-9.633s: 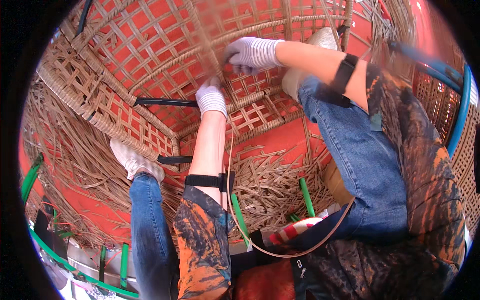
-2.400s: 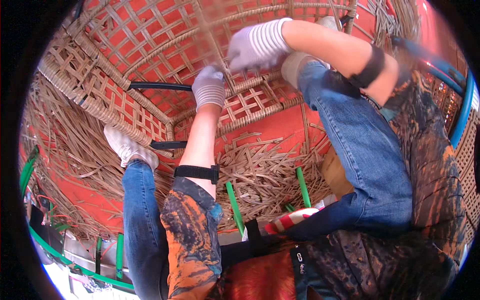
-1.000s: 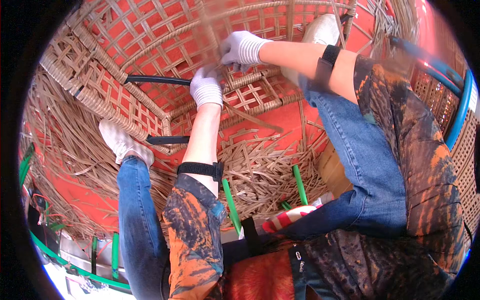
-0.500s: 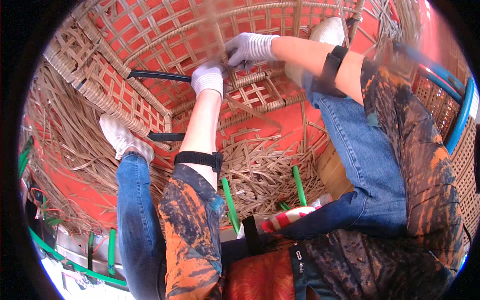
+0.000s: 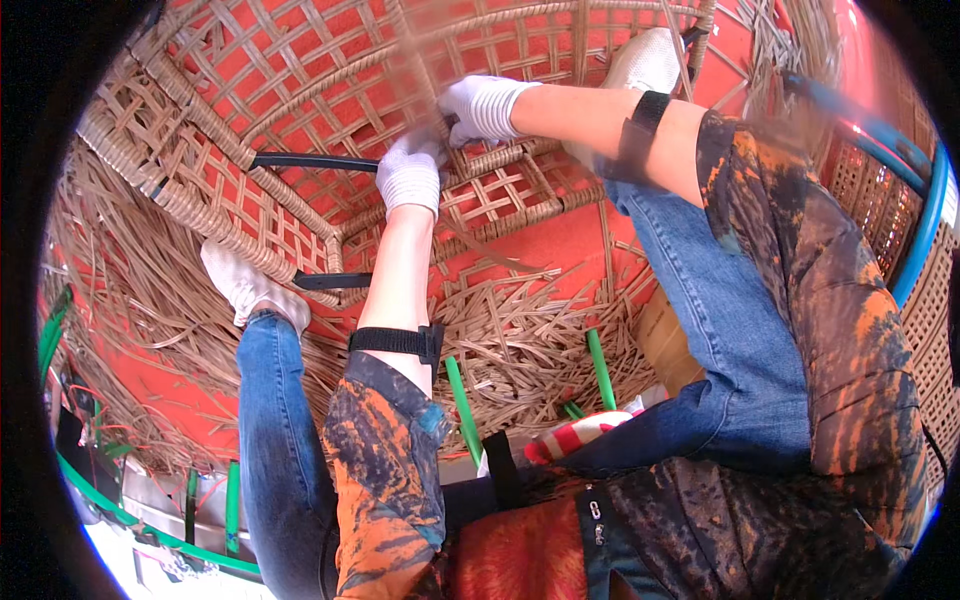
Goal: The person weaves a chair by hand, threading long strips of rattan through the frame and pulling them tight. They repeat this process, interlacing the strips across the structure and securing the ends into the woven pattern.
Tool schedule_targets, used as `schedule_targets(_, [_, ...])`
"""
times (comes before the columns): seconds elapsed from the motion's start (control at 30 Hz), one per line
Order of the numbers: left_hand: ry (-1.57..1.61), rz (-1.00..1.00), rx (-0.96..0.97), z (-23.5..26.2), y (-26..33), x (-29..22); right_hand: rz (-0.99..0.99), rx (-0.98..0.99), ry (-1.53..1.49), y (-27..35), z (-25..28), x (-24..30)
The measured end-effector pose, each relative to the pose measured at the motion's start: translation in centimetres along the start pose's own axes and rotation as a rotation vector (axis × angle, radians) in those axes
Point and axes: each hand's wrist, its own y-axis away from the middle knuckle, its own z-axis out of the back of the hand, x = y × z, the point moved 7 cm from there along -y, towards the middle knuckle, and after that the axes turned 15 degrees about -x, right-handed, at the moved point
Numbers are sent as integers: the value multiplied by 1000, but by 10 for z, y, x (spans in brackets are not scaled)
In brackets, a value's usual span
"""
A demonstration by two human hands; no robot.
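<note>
A woven rattan frame (image 5: pixel 300 215) with an open lattice and wrapped edges stands before me, tilted, with dark bars (image 5: pixel 330 280) across its left part. My left hand (image 5: pixel 410 172), in a white ribbed glove, is closed at the frame's inner edge; its blurred fingertips pinch a rattan strip. Just right of it and a little farther off, my right hand (image 5: pixel 487 107), gloved alike, has its fingers curled around the same rattan strip (image 5: pixel 422 75), which runs upward and is smeared by motion. A loose strip end hangs below the hands.
Long loose rattan strips (image 5: pixel 150 225) lie on the red floor covering (image 5: pixel 180 400) at the left. Short cut pieces (image 5: pixel 520 335) are heaped between my legs, near green posts (image 5: pixel 462 410). A blue tubular frame (image 5: pixel 920 250) and woven panels stand at the right.
Both hands have shifted slightly left and down, the right one more. The frame has moved slightly left in view. Both hands keep their grip on the strip.
</note>
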Motion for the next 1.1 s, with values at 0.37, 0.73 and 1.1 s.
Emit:
schedule_targets(0.37, [-247,-341,-7,4,33,-38,330,382,285,73,-16,54])
schedule_targets(0.73, [-426,-362,0,-3,-9,3,429,783,27,141,14,103])
schedule_targets(1.1, [-879,-486,-44,-21,17,-41,-132,72,-407,9,9,-11])
